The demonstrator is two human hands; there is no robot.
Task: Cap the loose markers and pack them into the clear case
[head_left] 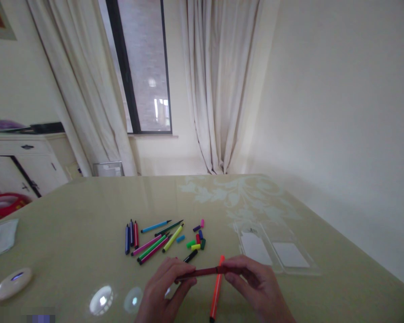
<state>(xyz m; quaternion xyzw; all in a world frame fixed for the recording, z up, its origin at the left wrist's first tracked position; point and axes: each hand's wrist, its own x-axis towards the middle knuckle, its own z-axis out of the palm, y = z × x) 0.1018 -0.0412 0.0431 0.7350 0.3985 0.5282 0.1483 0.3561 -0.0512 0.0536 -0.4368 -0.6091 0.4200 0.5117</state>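
Observation:
Between my two hands a dark red marker (pixel 205 272) is held level above the table. My left hand (pixel 168 285) pinches the left part of its barrel between thumb and fingers. At the other end, my right hand (pixel 254 282) grips the capped end, and a seam shows just left of those fingertips. An orange marker (pixel 216 296) lies on the table beneath, pointing away from me. Just beyond my left fingers is a black marker (pixel 190 256), partly hidden. Farther off lie several uncapped markers (pixel 155 244) and a cluster of loose coloured caps (pixel 198 237).
An open clear plastic case (pixel 279 249) with white inserts lies on the right of the table (pixel 104 202). A white oval object (pixel 14 283) and a paper sheet (pixel 2 237) are at the left. A wall (pixel 350 134) borders the right edge.

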